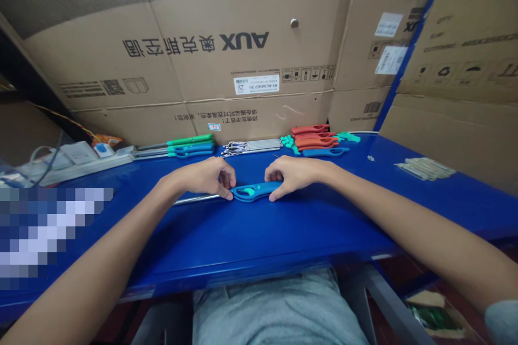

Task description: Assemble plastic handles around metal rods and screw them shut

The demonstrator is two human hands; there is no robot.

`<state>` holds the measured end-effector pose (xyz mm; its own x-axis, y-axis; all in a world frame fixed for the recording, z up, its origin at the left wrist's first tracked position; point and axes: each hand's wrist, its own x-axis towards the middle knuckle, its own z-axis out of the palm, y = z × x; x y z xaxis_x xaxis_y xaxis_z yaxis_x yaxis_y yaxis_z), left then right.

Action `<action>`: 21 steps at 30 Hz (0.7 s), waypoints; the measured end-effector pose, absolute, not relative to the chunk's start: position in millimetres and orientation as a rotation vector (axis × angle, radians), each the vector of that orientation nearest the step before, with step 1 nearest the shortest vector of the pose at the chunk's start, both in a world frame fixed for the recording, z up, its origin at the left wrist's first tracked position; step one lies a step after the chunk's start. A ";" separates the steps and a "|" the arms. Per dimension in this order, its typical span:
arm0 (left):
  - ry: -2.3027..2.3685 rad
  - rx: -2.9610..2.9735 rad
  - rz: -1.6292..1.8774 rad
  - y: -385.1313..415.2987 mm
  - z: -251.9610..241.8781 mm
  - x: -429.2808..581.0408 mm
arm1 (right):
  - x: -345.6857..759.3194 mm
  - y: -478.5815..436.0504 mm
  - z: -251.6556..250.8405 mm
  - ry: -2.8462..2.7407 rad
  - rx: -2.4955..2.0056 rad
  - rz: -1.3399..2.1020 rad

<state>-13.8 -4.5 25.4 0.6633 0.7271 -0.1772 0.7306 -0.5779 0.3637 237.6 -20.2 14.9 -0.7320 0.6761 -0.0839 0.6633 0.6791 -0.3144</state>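
A blue long-neck lighter point(263, 190) lies low over the table, its metal tube pointing left and a turquoise trigger showing in the handle's opening. My left hand point(208, 175) is closed in a pinch where the tube meets the handle. At the other end, my right hand point(297, 172) pinches the handle between thumb and fingers. Behind my left hand lie finished-looking lighters with green and blue handles point(190, 145). Metal tubes point(259, 145) are stacked behind the gap between my hands. Red and orange handle shells point(315, 140) are piled behind my right hand.
Turquoise small parts point(288, 144) sit beside the shells. Clear slender pieces point(424, 168) lie at the right on the blue table point(251, 242). A power strip with plugs point(81, 161) runs along the left. Cardboard point(182, 5) walls off the back.
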 end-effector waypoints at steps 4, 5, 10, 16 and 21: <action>1.152 2.466 -0.020 -4.4 25.8 -14.1 | 237.0 -20.8 15.1 -2.848 -1.129 0.502; 1.157 2.464 -0.021 -4.4 26.0 -14.1 | 236.9 -20.9 15.0 -2.847 -1.133 0.501; 1.150 2.463 -0.030 -3.7 26.1 -14.8 | 236.9 -20.5 14.4 -2.843 -1.145 0.506; 1.148 2.458 -0.039 -2.4 24.7 -15.8 | 237.0 -20.5 14.3 -2.845 -1.140 0.505; 1.140 2.461 -0.026 -2.2 24.1 -15.8 | 237.2 -20.2 14.6 -2.847 -1.157 0.515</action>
